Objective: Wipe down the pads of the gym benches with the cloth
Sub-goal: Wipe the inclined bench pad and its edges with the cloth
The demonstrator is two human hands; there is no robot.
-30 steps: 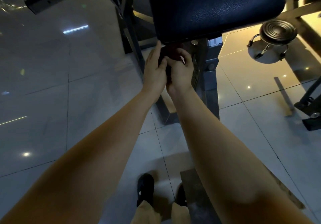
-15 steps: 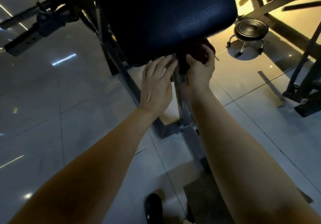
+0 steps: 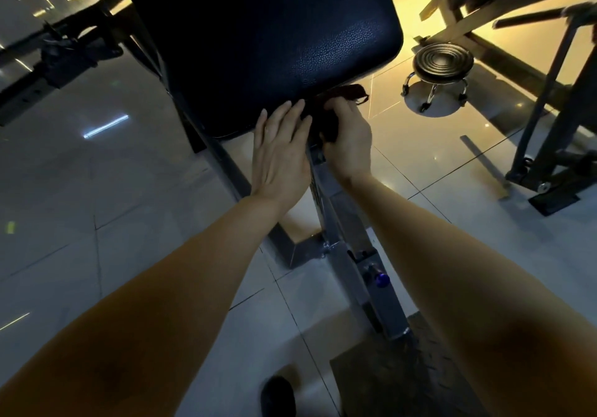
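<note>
A dark blue leather bench pad (image 3: 258, 35) fills the upper middle of the head view. A dark red cloth (image 3: 336, 103) is bunched at the pad's near lower edge. My right hand (image 3: 347, 138) grips that cloth with curled fingers, right under the pad's corner. My left hand (image 3: 279, 154) lies beside it with straight fingers, the tips touching the pad's near edge and the cloth's left side.
The bench's grey steel frame (image 3: 342, 248) runs down from the pad toward my feet, with a blue knob (image 3: 382, 280) on it. A small round stool on castors (image 3: 442, 67) stands at the right. Other machine frames (image 3: 549, 132) are at the far right and a dark bar (image 3: 64, 61) at the left.
Both hands have come up from below the pad to its near edge. The cloth has shifted right with my right hand, and my left hand has flattened beside it.
</note>
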